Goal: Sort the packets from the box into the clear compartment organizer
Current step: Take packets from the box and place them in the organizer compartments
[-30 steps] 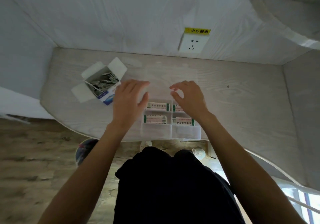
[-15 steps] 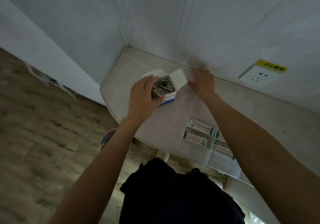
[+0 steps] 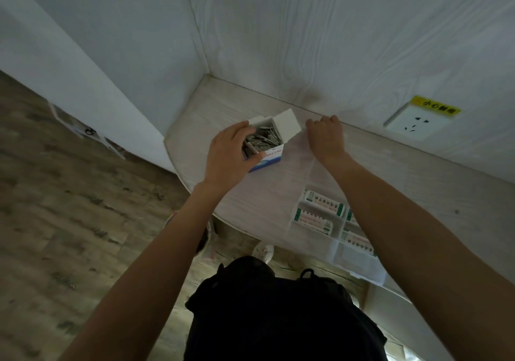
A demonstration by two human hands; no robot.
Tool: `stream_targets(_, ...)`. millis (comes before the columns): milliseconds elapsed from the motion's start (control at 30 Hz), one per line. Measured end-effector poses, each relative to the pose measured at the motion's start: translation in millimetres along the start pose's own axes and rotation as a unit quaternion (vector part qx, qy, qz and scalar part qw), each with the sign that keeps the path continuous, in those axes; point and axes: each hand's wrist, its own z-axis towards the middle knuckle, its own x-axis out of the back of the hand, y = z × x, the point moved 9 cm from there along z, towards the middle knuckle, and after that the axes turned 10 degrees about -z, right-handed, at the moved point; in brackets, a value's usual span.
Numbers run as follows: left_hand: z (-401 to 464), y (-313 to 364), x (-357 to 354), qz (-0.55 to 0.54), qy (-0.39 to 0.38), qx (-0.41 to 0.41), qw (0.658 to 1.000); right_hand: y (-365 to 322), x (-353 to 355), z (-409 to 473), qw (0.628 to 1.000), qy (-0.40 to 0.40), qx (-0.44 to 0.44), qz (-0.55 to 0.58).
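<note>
At the middle of the frame, the left hand (image 3: 227, 156) grips the open white-and-blue cardboard box (image 3: 271, 144) of small grey packets (image 3: 260, 142). The right hand (image 3: 326, 137) rests beside it, fingers curled, holding nothing I can see.

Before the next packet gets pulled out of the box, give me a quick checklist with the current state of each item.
1. Box open, flaps up: ok.
2. Packets left inside the box: ok, plenty show.
3. Left hand has a grip on the box: ok, fingers wrap its near side, thumb on its front.
4. Right hand free to pick: cannot tell; it rests by the wall with fingers curled, and nothing shows in it.
5. Organizer has room: ok, the nearest compartment looks bare, while others hold packs.
6. Organizer within reach: ok, it lies under the right forearm, at the table edge.
</note>
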Motion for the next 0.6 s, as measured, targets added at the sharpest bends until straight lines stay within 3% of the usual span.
stream_targets(133,-3.8,1.4,2.8,0.001,0.009,0.001,1.000,5.5,-7.3,-0.9,0.995,-0.005,-0.039,0.096)
stream_targets(267,-4.7,0.5,4.6,-0.008,0.016,0.008,1.000,12.0,-21.4,-2.5,0.980,-0.075,-0.097,0.157)
stream_targets(600,-2.2,0.7,2.3,-0.001,-0.005,0.019,1.000,-5.5,0.6,1.2,0.998,-0.011,-0.019,0.052)
